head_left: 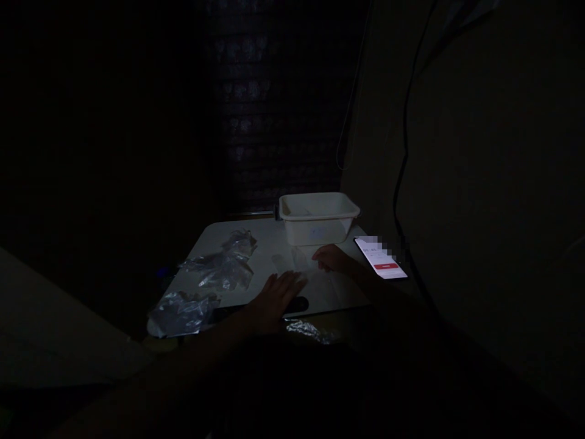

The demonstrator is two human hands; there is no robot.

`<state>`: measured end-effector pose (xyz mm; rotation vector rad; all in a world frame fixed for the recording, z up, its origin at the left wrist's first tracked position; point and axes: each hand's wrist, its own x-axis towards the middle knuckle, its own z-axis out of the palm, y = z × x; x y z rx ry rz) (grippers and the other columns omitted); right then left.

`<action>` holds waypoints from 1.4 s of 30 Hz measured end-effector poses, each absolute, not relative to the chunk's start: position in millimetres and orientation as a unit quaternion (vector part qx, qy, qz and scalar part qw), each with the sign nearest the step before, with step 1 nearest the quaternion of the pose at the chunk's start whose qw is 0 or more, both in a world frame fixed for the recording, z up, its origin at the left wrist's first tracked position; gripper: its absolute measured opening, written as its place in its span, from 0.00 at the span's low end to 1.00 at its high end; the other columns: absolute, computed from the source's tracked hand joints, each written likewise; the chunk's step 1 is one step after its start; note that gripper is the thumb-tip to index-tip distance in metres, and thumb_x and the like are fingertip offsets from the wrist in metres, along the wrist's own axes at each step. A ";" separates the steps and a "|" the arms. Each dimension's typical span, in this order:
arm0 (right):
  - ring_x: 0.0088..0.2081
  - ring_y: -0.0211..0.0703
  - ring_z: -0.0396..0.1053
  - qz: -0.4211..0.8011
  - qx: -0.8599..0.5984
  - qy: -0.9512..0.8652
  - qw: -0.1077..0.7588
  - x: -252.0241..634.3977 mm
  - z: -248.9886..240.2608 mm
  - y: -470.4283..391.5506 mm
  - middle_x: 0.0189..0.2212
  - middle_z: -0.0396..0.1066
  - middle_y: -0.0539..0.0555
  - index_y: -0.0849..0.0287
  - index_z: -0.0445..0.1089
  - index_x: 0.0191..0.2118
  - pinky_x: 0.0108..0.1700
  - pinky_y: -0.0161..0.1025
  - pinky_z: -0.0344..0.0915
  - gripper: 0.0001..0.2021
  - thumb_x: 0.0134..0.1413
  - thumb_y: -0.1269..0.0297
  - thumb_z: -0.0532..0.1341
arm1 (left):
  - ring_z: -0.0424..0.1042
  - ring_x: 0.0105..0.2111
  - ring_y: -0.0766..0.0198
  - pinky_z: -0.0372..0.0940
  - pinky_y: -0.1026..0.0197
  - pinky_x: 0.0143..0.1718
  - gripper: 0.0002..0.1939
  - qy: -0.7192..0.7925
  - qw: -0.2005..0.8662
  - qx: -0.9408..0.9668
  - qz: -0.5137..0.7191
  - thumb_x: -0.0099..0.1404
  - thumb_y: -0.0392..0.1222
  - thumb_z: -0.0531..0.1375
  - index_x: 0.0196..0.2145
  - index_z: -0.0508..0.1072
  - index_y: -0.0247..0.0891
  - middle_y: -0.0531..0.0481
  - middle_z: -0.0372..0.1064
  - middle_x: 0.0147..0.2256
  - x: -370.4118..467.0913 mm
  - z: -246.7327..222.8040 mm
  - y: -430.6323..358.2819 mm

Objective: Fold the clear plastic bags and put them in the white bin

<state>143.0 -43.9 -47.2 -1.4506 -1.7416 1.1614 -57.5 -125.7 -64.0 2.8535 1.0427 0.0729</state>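
The scene is very dark. My left hand [278, 296] lies flat on the white tabletop [269, 228] near its front edge, fingers stretched out. Beneath and beside it is a thin clear plastic bag [322, 289], its outline faint. My right hand [333, 258] is curled, thumb and fingers together at the bag's far side; the pinched part is hard to see. Crumpled clear plastic bags [226, 271] lie in a loose pile left of my hands. More crumpled plastic [183, 314] rests at the front left corner.
A white plastic tub [317, 230] stands at the back of the table, just beyond my right hand. A lit phone [384, 261] lies at the right edge. Shiny plastic [311, 331] shows below the front edge. A dark cable [404, 146] hangs along the right wall.
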 end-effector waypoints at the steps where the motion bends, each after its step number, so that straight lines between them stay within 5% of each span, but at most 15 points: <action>1: 0.09 0.28 0.53 0.433 -0.543 -0.657 0.292 145.0 -48.8 -43.2 0.07 0.57 0.44 0.63 0.62 0.16 0.13 0.28 0.49 0.07 0.37 0.74 0.51 | 0.31 0.55 0.53 0.32 0.47 0.51 0.43 0.342 0.045 0.938 0.036 0.47 0.40 0.56 0.55 0.34 0.38 0.41 0.31 0.56 -57.0 -65.1 -128.4; 7: 0.13 0.29 0.56 0.334 -0.531 -0.732 0.267 159.1 -58.6 -41.4 0.11 0.60 0.46 0.63 0.64 0.19 0.18 0.29 0.53 0.08 0.40 0.70 0.49 | 0.44 0.53 0.60 0.38 0.53 0.52 0.21 0.272 0.060 0.957 0.077 0.55 0.38 0.50 0.49 0.56 0.39 0.45 0.50 0.52 -53.9 -61.7 -135.2; 12: 0.30 0.38 0.65 0.169 -0.497 -0.820 0.230 171.1 -63.4 -52.5 0.27 0.69 0.53 0.61 0.67 0.26 0.35 0.35 0.60 0.10 0.39 0.74 0.49 | 0.55 0.48 0.64 0.48 0.60 0.49 0.15 0.280 0.139 0.937 0.153 0.58 0.37 0.46 0.43 0.64 0.38 0.47 0.60 0.46 -48.9 -56.3 -126.7; 19: 0.45 0.46 0.57 0.094 -0.462 -0.854 0.220 182.8 -72.9 -77.4 0.42 0.62 0.59 0.62 0.63 0.41 0.46 0.44 0.54 0.20 0.35 0.74 0.51 | 0.65 0.24 0.68 0.58 0.68 0.25 0.12 0.469 0.335 0.763 0.293 0.55 0.42 0.49 0.26 0.71 0.34 0.52 0.67 0.24 -50.3 -54.6 -105.3; 25: 0.38 0.43 0.62 0.200 -0.502 -0.782 0.310 175.3 -83.4 -82.0 0.37 0.64 0.54 0.59 0.63 0.35 0.39 0.40 0.60 0.15 0.33 0.66 0.57 | 0.59 0.19 0.72 0.54 0.70 0.21 0.13 0.494 0.415 0.673 0.363 0.51 0.45 0.53 0.19 0.68 0.33 0.54 0.62 0.17 -53.6 -57.0 -88.9; 32: 0.17 0.32 0.61 0.343 -0.570 -0.677 0.315 157.4 -68.9 -76.1 0.16 0.65 0.49 0.61 0.63 0.19 0.18 0.29 0.57 0.07 0.39 0.65 0.53 | 0.57 0.16 0.74 0.51 0.69 0.18 0.16 0.522 0.522 0.539 0.406 0.48 0.51 0.55 0.20 0.66 0.31 0.54 0.60 0.16 -55.1 -46.4 -85.4; 42: 0.17 0.32 0.62 0.431 -0.571 -0.587 0.379 156.4 -68.1 -72.6 0.17 0.66 0.49 0.61 0.62 0.20 0.14 0.26 0.56 0.02 0.33 0.71 0.55 | 0.52 0.11 0.78 0.47 0.71 0.14 0.09 0.574 0.555 0.469 0.378 0.42 0.34 0.60 0.12 0.61 0.31 0.58 0.53 0.10 -58.2 -51.7 -90.4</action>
